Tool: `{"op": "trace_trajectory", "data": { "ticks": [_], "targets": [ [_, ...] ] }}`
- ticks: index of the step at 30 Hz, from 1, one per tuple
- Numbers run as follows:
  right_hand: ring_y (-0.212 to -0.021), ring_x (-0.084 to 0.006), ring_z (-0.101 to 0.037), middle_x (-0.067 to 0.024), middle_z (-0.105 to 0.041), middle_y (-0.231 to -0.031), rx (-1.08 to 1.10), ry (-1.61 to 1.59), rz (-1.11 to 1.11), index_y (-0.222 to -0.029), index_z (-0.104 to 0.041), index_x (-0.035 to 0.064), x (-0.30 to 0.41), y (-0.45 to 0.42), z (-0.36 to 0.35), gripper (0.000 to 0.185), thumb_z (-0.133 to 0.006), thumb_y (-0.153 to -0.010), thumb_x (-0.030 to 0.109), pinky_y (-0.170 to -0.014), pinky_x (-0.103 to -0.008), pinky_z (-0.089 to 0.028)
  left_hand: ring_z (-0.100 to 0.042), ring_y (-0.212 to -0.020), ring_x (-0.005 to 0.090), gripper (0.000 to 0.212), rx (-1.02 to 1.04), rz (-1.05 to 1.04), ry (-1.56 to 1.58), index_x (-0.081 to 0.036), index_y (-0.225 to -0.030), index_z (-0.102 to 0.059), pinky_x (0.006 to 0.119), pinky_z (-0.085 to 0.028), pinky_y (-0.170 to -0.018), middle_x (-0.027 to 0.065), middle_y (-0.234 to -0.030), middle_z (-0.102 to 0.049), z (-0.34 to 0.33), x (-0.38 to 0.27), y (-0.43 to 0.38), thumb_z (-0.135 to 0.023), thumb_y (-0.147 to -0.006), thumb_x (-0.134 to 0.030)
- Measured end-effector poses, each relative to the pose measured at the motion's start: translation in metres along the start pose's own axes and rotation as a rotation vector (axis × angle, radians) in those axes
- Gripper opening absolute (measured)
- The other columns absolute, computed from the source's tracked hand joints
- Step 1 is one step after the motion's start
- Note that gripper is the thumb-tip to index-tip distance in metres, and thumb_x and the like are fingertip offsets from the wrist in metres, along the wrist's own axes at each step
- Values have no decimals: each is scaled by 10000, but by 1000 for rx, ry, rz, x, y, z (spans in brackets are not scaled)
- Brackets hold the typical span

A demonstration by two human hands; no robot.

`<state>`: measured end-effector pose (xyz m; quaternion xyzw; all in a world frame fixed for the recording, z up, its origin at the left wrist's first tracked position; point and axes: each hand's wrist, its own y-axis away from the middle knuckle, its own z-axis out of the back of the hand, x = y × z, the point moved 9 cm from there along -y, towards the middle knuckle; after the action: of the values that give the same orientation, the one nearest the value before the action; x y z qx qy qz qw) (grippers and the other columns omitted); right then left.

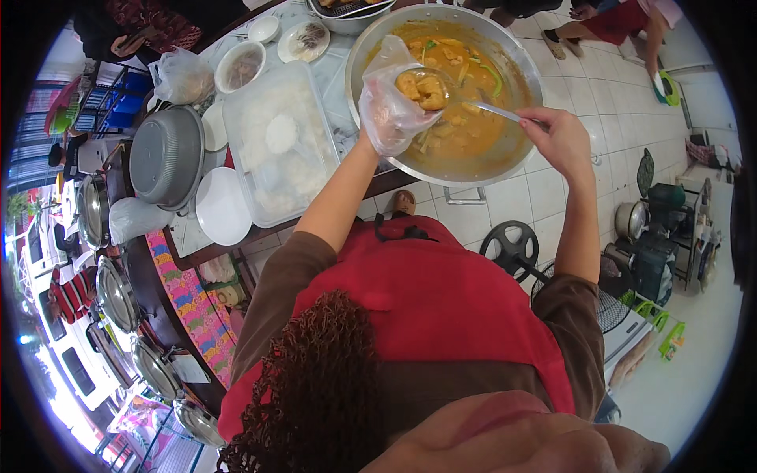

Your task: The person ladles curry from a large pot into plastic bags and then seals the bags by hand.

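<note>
A wide metal pan (440, 174) of orange-brown stew with chunks and green pieces stands before me. My left hand (387, 121), partly hidden by a clear plastic bag (396, 88), holds that bag up above the pan's left side. The handle (497, 110) of a metal ladle is pinched in my right hand (550, 139), over the pan's right side. The ladle's bowl (423, 88) carries several chunks in sauce and lies at the bag's mouth. Whether any stew is inside the bag, I cannot tell.
Left of the pan, the marble-patterned table holds a lidded plastic container of rice (284, 142), a white plate (223, 206), a grey basin (167, 156), bowls and bags. A fan (510, 251) stands near my right elbow. Other people (615, 26) are at the far edges. Chafing dishes (118, 292) line the left counter.
</note>
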<state>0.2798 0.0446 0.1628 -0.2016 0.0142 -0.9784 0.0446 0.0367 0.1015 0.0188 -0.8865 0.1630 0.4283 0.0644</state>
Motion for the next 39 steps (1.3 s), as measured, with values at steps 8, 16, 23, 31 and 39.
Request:
{"op": "trace_trajectory", "data": {
  "ticks": [8,16,23,31,39],
  "targets": [
    [-547,-219,-581,-3,-590,-625,-363,493,409,-986,-753,189,86,27,32,171,-736,-818,214,-535,-358,-441,-444,-1266,428,667,119,-48,71,-3,-1390,-343,615,-440,-990,232,-1391,-431,25,28,-2,-490,-944,-476],
    [-737,-295,-685,-83,-714,-793,-165,86,-294,-983,-748,163,-20,35,34,205,-697,-834,296,-632,-385,-515,-593,-1097,347,730,23,-3,-74,-13,-1325,-412,448,-566,-894,168,-1278,-536,8,5,9,-780,-700,79],
    [-705,-303,-695,-95,-692,-745,-2,735,-155,-863,-712,124,-51,31,-9,132,-587,-857,166,-644,-403,-527,-475,-1258,398,878,-7,53,258,-47,-1440,-337,562,-441,-1047,200,-1412,-413,24,-3,22,-501,-871,-695],
    [-696,-267,-710,-112,-692,-738,2,706,-13,-834,-658,110,-24,8,-71,102,-562,-850,141,-650,-403,-534,-516,-1222,363,671,-37,-12,50,4,-1396,-366,523,-493,-997,186,-1391,-449,51,-20,32,-513,-949,-474],
    [-696,-309,-695,-111,-684,-755,15,621,-46,-965,-678,137,-42,-46,-54,160,-546,-878,166,-616,-447,-540,-543,-1203,353,737,-176,49,437,15,-1406,-361,505,-531,-965,195,-1381,-461,61,-28,54,-396,-984,-588]
  ]
}}
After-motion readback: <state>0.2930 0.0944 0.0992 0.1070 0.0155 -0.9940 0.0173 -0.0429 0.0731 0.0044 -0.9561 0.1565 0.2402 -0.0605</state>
